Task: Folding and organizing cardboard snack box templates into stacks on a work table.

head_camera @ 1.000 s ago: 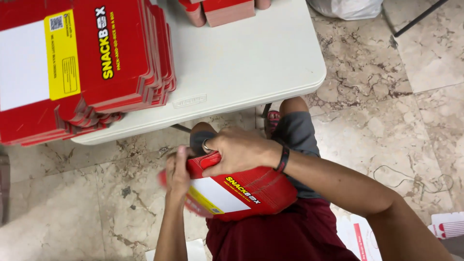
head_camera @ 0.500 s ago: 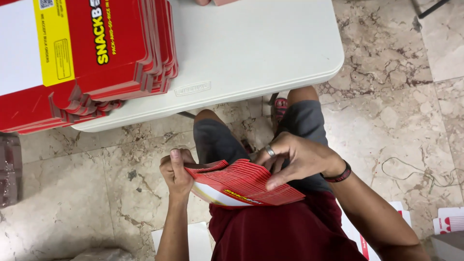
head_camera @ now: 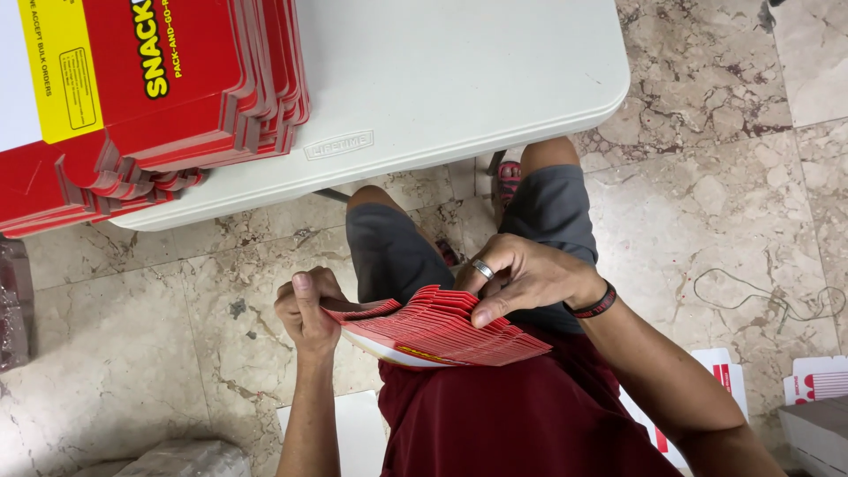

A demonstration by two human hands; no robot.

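**Red cardboard fanning out over my lap**

Red flattened cartons, a big stack of them, are sitting on the white bench up and to my left, and their lower layers are jutting out past the bench edge. That overhang is my largest worry: I judge that a knock from my knee or elbow against the bench could send the bottom sheets sliding onto the marble floor.

Closer in, I am holding a smaller bundle of red flat cartons just above my thighs, not resting on the bench at all. It is fanning open along its top edge, so the sheets are no longer squared up. My left hand is pinching the left end, thumb up against the cardboard. My right hand is curling over the top of the fan, fingertips pressing down into the sheet edges, ring and dark wristband showing.

With only two grip points and nothing beneath, I am thinking the middle sheets could slip out and drop between my knees if either hand eases off. Pressing hard with the right fingertips could also crease or bend the thin tabs.

Smallest risk: loose white and red sheets are lying on the floor by my right side, where a fallen carton could get mixed in.
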